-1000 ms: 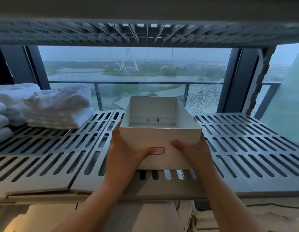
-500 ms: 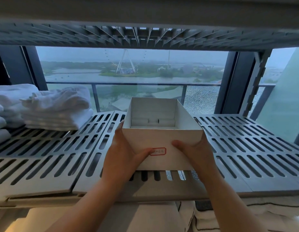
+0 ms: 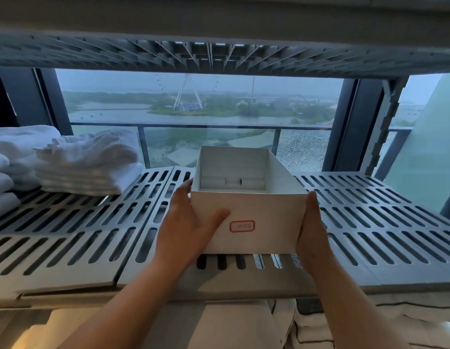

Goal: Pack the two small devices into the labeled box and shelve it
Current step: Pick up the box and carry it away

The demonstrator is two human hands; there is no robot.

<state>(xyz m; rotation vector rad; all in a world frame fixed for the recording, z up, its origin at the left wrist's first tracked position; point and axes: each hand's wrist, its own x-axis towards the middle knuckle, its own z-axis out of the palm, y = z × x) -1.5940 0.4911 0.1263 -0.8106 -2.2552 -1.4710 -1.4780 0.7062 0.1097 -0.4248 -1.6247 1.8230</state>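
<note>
An open white cardboard box with a red-bordered label on its front sits on the grey slotted shelf. My left hand grips its left front corner, thumb across the front face. My right hand presses flat against its right side. Inside, only a white cardboard insert at the back shows; the two small devices are hidden below the front wall.
Folded white towels are stacked at the shelf's left end. Another slotted shelf hangs close overhead. A notched upright post stands at the right. A window with a railing is behind. White linens lie on the level below.
The box has slid slightly further onto the shelf. My right hand has shifted from the front face to the box's right side.
</note>
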